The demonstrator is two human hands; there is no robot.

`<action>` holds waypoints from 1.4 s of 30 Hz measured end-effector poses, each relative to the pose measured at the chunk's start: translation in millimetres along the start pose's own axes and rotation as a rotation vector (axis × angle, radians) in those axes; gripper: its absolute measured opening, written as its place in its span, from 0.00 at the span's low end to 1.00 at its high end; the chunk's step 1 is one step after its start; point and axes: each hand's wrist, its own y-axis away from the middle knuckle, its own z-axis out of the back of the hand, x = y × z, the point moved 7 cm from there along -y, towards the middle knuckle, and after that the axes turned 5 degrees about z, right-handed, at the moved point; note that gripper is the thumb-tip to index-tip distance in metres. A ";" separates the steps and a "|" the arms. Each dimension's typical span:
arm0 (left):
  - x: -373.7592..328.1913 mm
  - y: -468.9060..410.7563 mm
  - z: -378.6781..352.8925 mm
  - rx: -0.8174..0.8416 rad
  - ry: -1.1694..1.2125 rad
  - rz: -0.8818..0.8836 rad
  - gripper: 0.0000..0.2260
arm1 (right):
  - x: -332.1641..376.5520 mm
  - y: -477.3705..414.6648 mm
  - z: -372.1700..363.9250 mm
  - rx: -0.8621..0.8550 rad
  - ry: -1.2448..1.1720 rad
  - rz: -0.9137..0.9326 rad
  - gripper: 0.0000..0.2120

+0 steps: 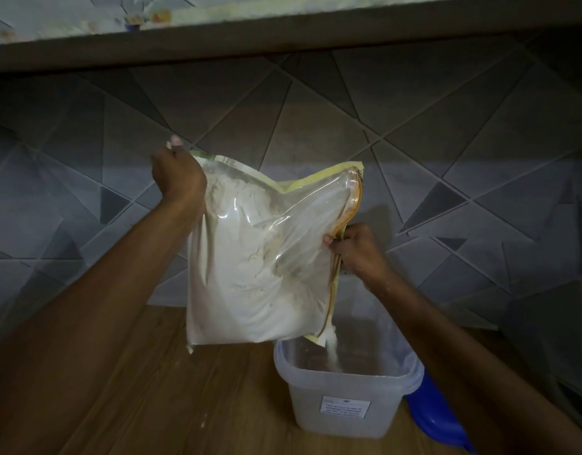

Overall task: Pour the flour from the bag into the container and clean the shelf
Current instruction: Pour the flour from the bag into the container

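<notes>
2 hands (pixel 179 175) tilting bag (pixel 257 257), flour (pixel 332 349) pouring, container (pixel 342 405)

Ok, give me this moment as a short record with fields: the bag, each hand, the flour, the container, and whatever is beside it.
bag: clear plastic, orange zip edge, well filled, held tilted above the container
left hand: grips the bag's upper corner
right hand: pinches the zip edge
flour: thin stream falling from the bag's lowest corner into the container
container: translucent, open, labelled, standing on the wooden shelf; little flour visible inside
blue lid: beside the container, on the right-hand side
</notes>
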 end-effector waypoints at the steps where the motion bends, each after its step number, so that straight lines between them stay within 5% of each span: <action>1: -1.5 1.9 -1.5 -0.002 -0.008 -0.007 0.20 | -1.6 0.6 1.0 0.008 -0.006 -0.008 0.06; 23: -14.0 28.6 -29.3 -0.012 -0.114 -0.073 0.20 | -27.8 8.0 13.5 0.077 -0.085 -0.125 0.08; 27: -16.2 30.3 -30.2 -0.031 -0.148 -0.101 0.20 | -28.9 9.8 12.5 0.084 -0.129 -0.133 0.03; 42: -22.9 45.5 -60.9 0.029 -0.193 -0.226 0.19 | -39.1 20.9 22.8 0.083 -0.229 -0.220 0.09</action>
